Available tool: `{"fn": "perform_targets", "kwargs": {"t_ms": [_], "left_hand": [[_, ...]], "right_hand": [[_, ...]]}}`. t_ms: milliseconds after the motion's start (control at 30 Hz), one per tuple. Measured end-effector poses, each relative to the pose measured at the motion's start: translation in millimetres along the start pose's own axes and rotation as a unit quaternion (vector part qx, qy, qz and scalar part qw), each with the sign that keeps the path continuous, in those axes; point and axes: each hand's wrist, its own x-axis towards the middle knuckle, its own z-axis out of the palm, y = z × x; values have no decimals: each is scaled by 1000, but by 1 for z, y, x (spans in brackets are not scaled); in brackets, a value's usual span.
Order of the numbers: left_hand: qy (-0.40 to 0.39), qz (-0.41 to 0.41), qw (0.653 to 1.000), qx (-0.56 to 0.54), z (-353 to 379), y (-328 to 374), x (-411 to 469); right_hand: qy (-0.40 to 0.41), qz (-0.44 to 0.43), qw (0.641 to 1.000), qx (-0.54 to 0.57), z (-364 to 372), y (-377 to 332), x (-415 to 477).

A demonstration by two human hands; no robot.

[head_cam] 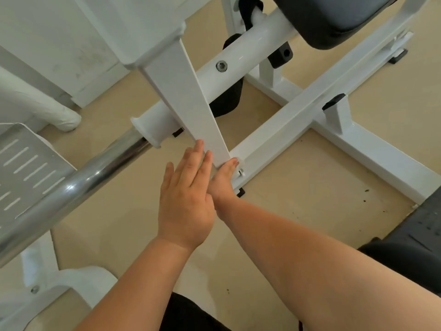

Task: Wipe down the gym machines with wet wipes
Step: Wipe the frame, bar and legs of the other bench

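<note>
Gym machine brace (188,99), slanting to the floor frame (286,120), has my left hand (186,199) flat and straight-fingered on its foot, my right hand (223,179) half hidden, its grip I cannot tell, no wipe showing; I'd wipe in long strokes.

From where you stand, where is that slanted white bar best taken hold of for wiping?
Probably its lower end, from the near side: the slanted white bar is flat and narrow, so a hand can clasp its thin edges. The left hand and right hand meet there.
</note>
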Motion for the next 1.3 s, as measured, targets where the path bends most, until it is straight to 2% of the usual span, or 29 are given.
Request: {"fn": "perform_targets", "kwargs": {"t_ms": [100,167,333,500,600,700,767,833,900,1000,1100,1167,1267,1300], "left_hand": [[-72,-52,996,-32,8,-9,-16],[-120,-104,984,-85,9,-16,-23],[-118,-222,936,-248,2,-16,-18],[-73,-277,876,-388,-11,-9,-3],[-17,-322,794,-515,-26,-2,5],[62,-354,719,-595,-39,1,12],[116,-361,676,-632,-41,1,17],[152,-369,650,-647,-42,3,19],[173,-374,632,-657,-42,4,22],[145,-332,634,-683,-41,4,28],[88,-277,620,-729,-37,12,31],[83,-266,631,-724,-28,18,29],[82,-290,634,-712,-19,12,28],[72,-306,629,-711,-18,7,29]], "right_hand": [[-33,91,995,-9,-11,15,10],[-15,116,993,2,-17,19,17],[-7,141,984,105,-10,-1,9],[-58,7,996,61,-19,-41,-47],[-62,-124,990,-21,-24,-58,-75],[-68,-245,946,-200,-35,-67,-92],[-45,-318,886,-336,-45,-71,-96],[6,-403,793,-457,-56,-70,-92],[58,-483,662,-570,-67,-74,-82],[80,-556,482,-673,-80,-108,-77],[85,-561,309,-763,-76,-152,-83],[89,-525,208,-821,-73,-171,-92],[106,-454,92,-880,-75,-185,-101],[104,-437,66,-891,-74,-186,-102]]}}
